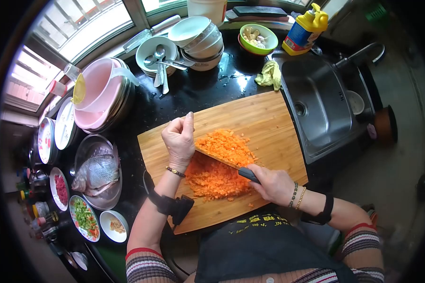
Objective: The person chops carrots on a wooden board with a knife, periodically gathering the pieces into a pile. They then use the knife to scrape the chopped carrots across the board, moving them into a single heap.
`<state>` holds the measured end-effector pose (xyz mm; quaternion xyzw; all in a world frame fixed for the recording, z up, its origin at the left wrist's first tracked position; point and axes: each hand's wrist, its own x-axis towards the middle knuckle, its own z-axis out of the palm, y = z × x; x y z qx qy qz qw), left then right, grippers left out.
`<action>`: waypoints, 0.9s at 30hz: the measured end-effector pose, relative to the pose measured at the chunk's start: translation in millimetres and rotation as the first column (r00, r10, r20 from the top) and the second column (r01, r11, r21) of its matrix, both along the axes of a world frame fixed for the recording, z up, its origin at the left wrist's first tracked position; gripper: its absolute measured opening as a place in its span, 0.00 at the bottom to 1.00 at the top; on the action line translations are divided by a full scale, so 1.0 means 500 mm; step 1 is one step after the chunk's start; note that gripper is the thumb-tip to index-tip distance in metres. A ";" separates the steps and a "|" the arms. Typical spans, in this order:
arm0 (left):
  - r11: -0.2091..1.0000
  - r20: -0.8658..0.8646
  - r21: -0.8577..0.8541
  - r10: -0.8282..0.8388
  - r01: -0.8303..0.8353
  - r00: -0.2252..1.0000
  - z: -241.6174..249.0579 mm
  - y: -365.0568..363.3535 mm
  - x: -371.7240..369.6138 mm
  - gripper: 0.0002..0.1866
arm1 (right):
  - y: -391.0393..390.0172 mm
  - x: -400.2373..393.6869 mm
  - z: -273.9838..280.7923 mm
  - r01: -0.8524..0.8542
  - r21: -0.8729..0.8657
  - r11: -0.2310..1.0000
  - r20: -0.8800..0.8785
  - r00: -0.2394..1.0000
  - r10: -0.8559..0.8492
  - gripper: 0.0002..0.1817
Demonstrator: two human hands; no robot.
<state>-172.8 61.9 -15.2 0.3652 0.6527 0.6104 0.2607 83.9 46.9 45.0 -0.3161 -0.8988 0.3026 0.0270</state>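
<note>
My right hand [273, 185] grips the black handle of a kitchen knife [248, 174]. The blade slants up and left across a heap of finely chopped orange carrot [222, 181], with more of it on the far side of the blade. My left hand [179, 137] is curled closed beside the blade's far end, thumb pointing up, at the left edge of the heap. Under all this lies a wooden cutting board [269, 122]. Small carrot bits are scattered around the heap.
Left of the board are a whole fish [98, 173] on a dish, a bowl of chopped greens [84, 218], and a plate of red meat [60, 189]. Stacked bowls [200, 42] with spoons stand behind. A steel sink [316, 108] and yellow cloth [269, 75] are at the right.
</note>
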 end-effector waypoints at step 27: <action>0.998 0.030 0.058 -0.011 0.009 0.999 0.002 -0.024 -0.013 0.20 | -0.067 -0.033 0.019 0.052 -0.015 0.999 0.087 0.995 -0.050 0.17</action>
